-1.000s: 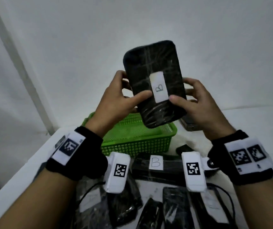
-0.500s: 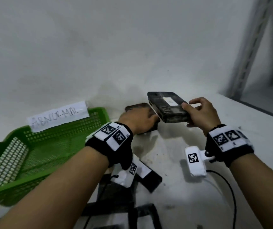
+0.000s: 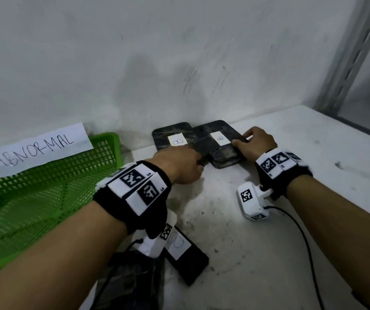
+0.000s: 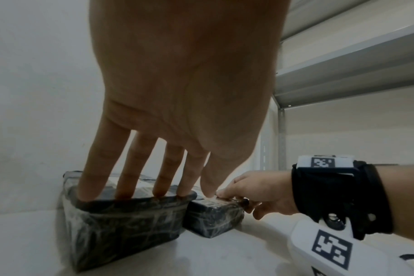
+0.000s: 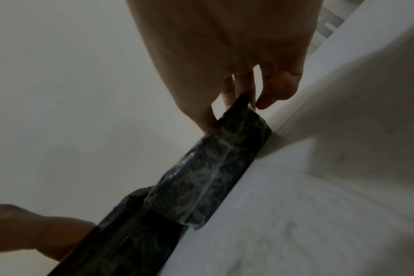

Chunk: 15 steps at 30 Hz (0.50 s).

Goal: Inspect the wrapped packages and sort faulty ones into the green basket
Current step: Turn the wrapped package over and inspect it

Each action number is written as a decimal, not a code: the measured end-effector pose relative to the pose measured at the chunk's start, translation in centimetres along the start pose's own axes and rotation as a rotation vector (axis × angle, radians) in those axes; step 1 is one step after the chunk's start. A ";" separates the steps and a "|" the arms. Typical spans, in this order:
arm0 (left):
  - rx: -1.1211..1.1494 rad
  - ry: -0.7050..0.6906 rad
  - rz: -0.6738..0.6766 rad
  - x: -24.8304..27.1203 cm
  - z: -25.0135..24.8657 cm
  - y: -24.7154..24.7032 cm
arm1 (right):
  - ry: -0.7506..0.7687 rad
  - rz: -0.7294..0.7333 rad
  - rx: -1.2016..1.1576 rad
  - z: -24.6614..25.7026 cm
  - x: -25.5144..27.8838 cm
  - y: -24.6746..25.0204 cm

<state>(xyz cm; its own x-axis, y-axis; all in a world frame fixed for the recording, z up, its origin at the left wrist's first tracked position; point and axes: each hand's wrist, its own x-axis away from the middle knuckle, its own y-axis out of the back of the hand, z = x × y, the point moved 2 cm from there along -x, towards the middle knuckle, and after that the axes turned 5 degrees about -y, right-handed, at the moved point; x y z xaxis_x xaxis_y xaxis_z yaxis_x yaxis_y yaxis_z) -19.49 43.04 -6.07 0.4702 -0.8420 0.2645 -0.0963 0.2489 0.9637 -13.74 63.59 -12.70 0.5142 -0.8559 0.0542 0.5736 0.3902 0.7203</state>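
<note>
black wrapped package (image 3: 221, 144) in right hand's (image 3: 255, 143) grip; left hand (image 4: 177, 104) flat, fingers straight.

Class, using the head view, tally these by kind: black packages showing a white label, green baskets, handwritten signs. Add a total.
Black labelled packages: 3 (left wall package, right wall package, near package)
Green basket: 1
ABNORMAL sign: 1
Total: 5

Two packages (image 3: 202, 139) lie right of the basket (image 3: 45, 186).
</note>
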 end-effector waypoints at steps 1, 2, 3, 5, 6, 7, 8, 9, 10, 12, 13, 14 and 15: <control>0.000 -0.002 0.000 0.0 0.1 0.0 | -0.003 -0.005 0.005 0.1 -0.1 -0.1; 0.001 -0.005 -0.001 0.0 0.1 0.0 | -0.007 -0.010 0.012 0.3 -0.2 -0.1; 0.005 -0.009 -0.004 0.0 0.1 0.0 | -0.010 -0.016 0.013 0.4 -0.2 -0.2; 0.036 -0.014 -0.025 0.1 0.3 0.1 | -0.024 -0.021 0.004 0.7 -0.1 -0.1; 0.062 -0.011 -0.042 0.2 0.5 0.2 | -0.032 -0.024 -0.006 0.8 0.0 0.1; 0.092 -0.001 -0.059 0.4 0.7 0.4 | -0.037 -0.026 -0.018 1.0 0.3 0.4; 0.121 0.009 -0.075 0.6 0.9 0.6 | -0.040 -0.029 -0.027 1.1 0.6 0.7; 0.146 0.015 -0.098 1.0 1.0 1.0 | -0.034 -0.030 -0.025 1.2 0.9 1.2; 0.168 0.018 -0.126 1.4 1.0 1.4 | -0.023 -0.025 -0.009 1.4 1.2 1.7; 0.214 0.021 -0.209 2.4 1.1 2.3 | 0.030 -0.007 0.057 2.4 2.5 3.0; 0.251 0.027 -0.253 3.1 1.2 2.7 | 0.071 0.005 0.086 3.1 3.4 3.7; 0.295 0.040 -0.294 4.2 1.5 3.2 | 0.124 0.014 0.097 4.4 4.6 4.5; 0.334 0.047 -0.326 5.1 1.8 3.7 | 0.174 0.021 0.094 5.5 5.9 5.2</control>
<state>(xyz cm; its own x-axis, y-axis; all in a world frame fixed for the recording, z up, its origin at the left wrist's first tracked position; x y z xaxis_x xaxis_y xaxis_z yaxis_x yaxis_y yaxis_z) -19.00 38.80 -1.04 0.5610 -0.8264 -0.0484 -0.2110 -0.1992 0.9570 -11.25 58.73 -4.78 0.6324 -0.7734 -0.0443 0.5037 0.3671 0.7820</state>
